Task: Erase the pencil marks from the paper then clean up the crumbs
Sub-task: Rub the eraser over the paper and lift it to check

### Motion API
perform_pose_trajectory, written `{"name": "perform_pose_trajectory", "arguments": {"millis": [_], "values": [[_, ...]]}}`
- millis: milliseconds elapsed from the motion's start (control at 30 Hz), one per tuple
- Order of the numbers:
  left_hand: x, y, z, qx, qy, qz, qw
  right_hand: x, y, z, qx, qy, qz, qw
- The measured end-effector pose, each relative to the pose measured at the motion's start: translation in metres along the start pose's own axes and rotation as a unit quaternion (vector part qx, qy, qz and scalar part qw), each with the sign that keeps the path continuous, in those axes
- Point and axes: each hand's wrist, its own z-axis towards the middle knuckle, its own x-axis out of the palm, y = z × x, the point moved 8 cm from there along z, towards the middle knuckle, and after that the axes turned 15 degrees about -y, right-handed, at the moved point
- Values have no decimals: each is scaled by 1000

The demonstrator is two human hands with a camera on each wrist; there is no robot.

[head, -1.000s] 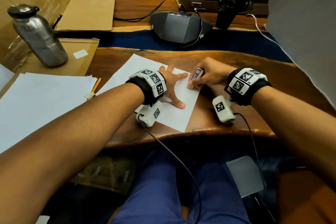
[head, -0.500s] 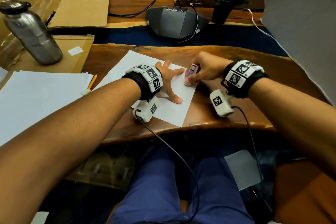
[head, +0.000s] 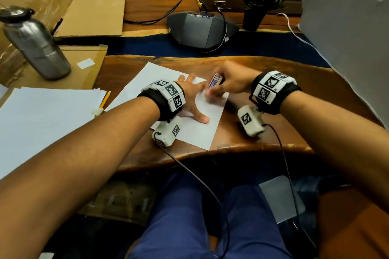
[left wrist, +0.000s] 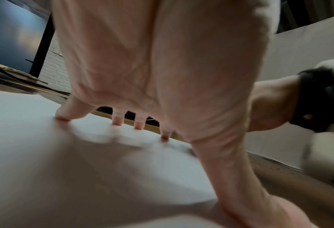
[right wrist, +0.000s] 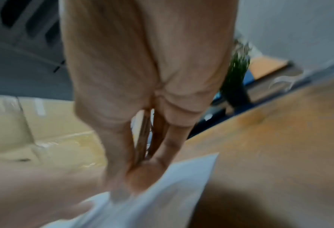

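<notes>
Paper [head: 185, 115] lies on the desk [head: 263, 139] at centre. Left hand [head: 192, 99], fingers spread flat, pins it. Right hand [head: 229, 82], at 2 o'clock from the left, grips the eraser [head: 215, 81] near the sheet's far right corner. Marks and crumbs: too blurred to tell. Risk: rubbing near the unpinned edge may crease or tear the sheet; strokes toward the desk rim could scatter crumbs off it.

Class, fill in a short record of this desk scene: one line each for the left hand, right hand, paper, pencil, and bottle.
left hand: fingers spread, pressing the paper flat
right hand: gripping an eraser on the sheet
paper: single white sheet on the wooden desk
pencil: yellow, lying beside the paper stack
bottle: steel, upright on cardboard
</notes>
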Motion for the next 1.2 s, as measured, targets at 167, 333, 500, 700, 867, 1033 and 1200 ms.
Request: {"name": "perform_pose_trajectory", "arguments": {"millis": [167,333,500,700,867,1033,1200], "values": [[0,1,-1,-5,2,1,1000,-18,-15,16,57,-105,-32,992],[3,4,2,-2,-4,-10,1000,5,-3,5,12,13,-2,1000],[4,4,3,-4,-7,-1,1000,-38,-37,17,97,-125,31,987],[-14,12,0,-2,-34,-74,997,-49,-15,-3,52,-128,117,983],[-40,102,1,-189,-138,-82,969,-11,-35,-29,74,-10,75,994],[-28,148,-19,-287,-102,-58,951,-12,-43,-38,96,-23,109,989],[-32,150,-22,-299,-104,-119,941,-17,-25,-41,78,-53,90,992]]}}
